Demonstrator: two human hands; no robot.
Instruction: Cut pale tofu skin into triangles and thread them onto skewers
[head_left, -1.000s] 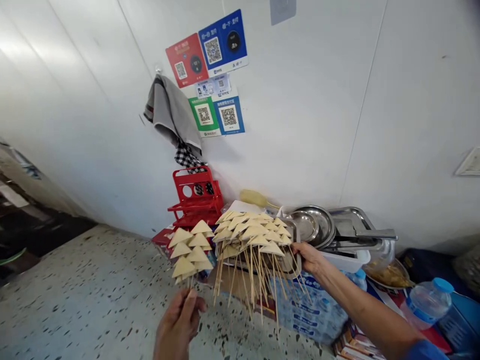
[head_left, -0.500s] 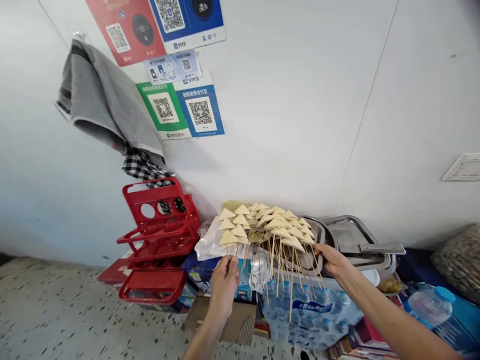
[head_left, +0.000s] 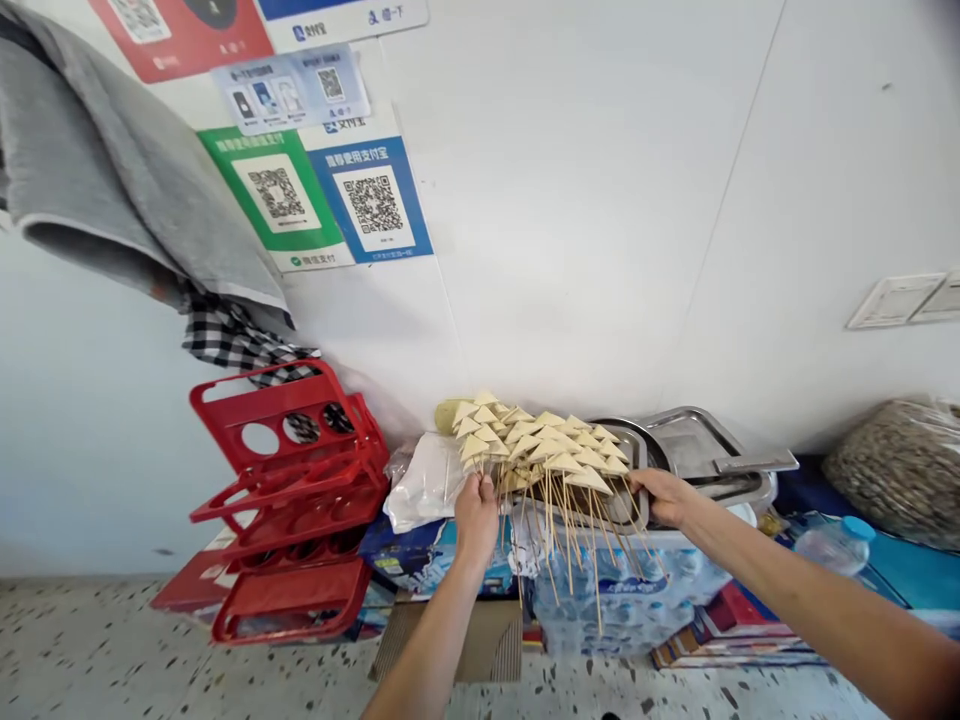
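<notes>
Pale triangular slices on thin wooden sticks form a dense pile of skewers (head_left: 555,440) over a metal tray (head_left: 637,450). My left hand (head_left: 478,515) is closed on the sticks of the skewers at the pile's left end, thumb on top. At the right end, my right hand (head_left: 664,497) is closed at the tray's rim, close beside the outermost sticks; its fingertips are partly hidden. Many stick ends hang out past the tray's front edge. Behind the left skewers lies something yellowish-green (head_left: 446,414), mostly covered.
A red folding rack (head_left: 300,510) stands at left, beside a white plastic bag (head_left: 427,485). Below are wrapped water bottles (head_left: 615,600) and a cardboard box (head_left: 480,640). More metal trays (head_left: 686,440) lie at right, near a large filled bag (head_left: 892,475). A wall rises behind.
My left hand has moved right with its skewers, closing the gap to the rest of the pile. My right hand stays at the right end. The view has shifted and come closer.
</notes>
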